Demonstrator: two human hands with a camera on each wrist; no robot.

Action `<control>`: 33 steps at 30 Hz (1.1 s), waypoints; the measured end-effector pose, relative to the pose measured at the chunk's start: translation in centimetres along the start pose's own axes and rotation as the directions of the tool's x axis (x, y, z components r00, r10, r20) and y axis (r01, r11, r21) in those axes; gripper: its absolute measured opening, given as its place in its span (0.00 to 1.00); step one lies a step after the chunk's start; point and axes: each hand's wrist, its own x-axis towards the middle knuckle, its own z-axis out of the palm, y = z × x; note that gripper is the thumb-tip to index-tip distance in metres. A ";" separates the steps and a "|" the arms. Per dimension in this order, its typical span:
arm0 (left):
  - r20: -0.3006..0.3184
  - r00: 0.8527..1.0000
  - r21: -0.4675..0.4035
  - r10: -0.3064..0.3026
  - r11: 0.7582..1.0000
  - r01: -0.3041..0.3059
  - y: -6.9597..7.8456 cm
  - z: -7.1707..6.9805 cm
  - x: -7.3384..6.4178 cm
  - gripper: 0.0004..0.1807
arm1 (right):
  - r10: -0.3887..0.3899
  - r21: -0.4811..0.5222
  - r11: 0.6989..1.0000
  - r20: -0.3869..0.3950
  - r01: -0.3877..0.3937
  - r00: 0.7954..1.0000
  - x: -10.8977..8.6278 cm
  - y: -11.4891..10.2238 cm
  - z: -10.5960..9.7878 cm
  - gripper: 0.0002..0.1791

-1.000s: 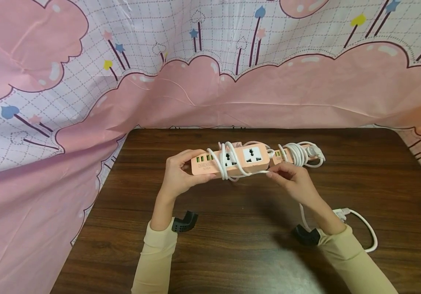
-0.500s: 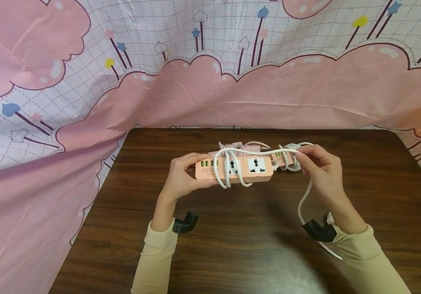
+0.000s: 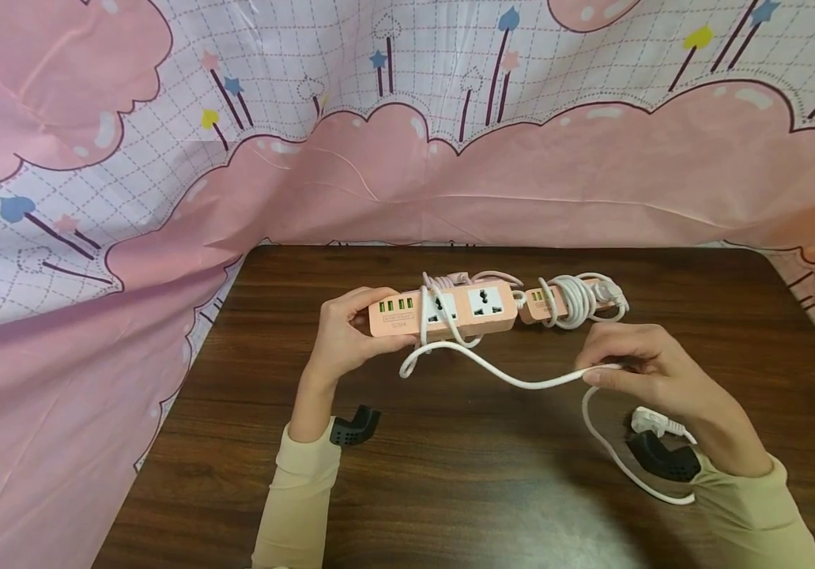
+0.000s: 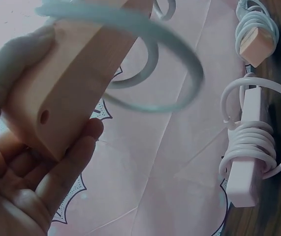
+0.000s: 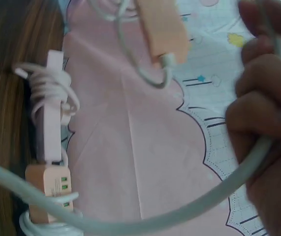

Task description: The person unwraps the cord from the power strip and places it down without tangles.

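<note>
My left hand point(image 3: 343, 332) grips the left end of a peach power strip point(image 3: 398, 314) above the table, its USB ports and two socket faces turned toward me. Loose turns of white cord point(image 3: 496, 373) loop around the strip's middle. To the right, my right hand point(image 3: 652, 375) pinches that cord between thumb and fingers, and the length between the hands sags. From the right hand the cord drops toward the table, and a white plug point(image 3: 652, 423) shows beside the right wrist. In the left wrist view the fingers wrap the strip's end point(image 4: 56, 118).
Behind the held strip lies a pinkish-white power strip point(image 4: 246, 187) wound with its own cord. Right of it sits another peach strip point(image 3: 542, 302), wrapped in coiled white cord. The brown wooden table point(image 3: 450, 490) meets a patterned pink curtain point(image 3: 556, 182) at the back.
My right hand swept up over the strip, then down and right, drawing out more cord. Fewer turns wrap the strip now. The left hand has stayed nearly in place.
</note>
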 end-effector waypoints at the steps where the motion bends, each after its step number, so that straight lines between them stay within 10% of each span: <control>1: -0.005 1.000 0.005 -0.004 1.000 0.004 0.1 0.0 0.0 0.27 | 0.040 -0.069 0.997 0.037 -0.037 0.999 -0.1 0.1 0.0 0.18; 4: -0.013 1.000 0.018 -0.013 1.000 0.014 0.3 -0.1 0.1 0.26 | 0.183 -0.337 0.929 0.052 -0.155 0.982 -0.1 0.7 0.3 0.20; 7: -0.014 1.000 0.014 -0.012 1.000 0.013 0.2 -0.2 0.1 0.26 | 0.262 -0.569 0.784 -0.057 -0.247 0.963 0.1 1.9 0.8 0.14; 10: -0.004 1.000 -0.015 -0.006 1.000 0.006 -0.2 -0.2 -0.1 0.27 | 0.272 -0.651 0.658 -0.263 -0.378 0.926 0.7 3.0 0.9 0.07; 13: 0.015 1.000 -0.043 -0.015 0.999 0.016 -1.6 0.0 -0.2 0.28 | 0.218 -0.611 0.607 -0.487 -0.508 0.846 1.5 3.6 0.7 0.04; 18: 0.044 0.998 -0.068 -0.034 0.997 0.037 -3.6 0.1 -0.5 0.31 | 0.137 -0.451 0.658 -0.716 -0.603 0.684 2.4 3.3 0.0 0.02; 22: 0.055 0.998 -0.111 -0.018 0.994 0.024 -4.0 0.0 -0.7 0.31 | 0.145 -0.262 0.773 -0.814 -0.578 0.562 2.8 2.3 -0.7 0.01; 27: 0.049 0.999 -0.095 -0.008 0.995 0.013 -4.1 -0.1 -0.7 0.31 | 0.111 0.038 0.983 -0.905 -0.180 0.411 2.9 1.0 -1.9 0.03; 30: 0.034 0.999 -0.069 -0.023 0.997 0.026 -4.3 -0.1 -0.7 0.30 | 0.096 0.160 0.979 -0.910 0.129 0.404 2.5 -0.1 -2.4 0.01; 33: 0.009 0.999 -0.038 -0.032 0.999 0.032 -4.2 -0.3 -0.7 0.29 | 0.085 0.239 0.933 -0.871 0.267 0.483 1.5 -1.2 -2.8 0.02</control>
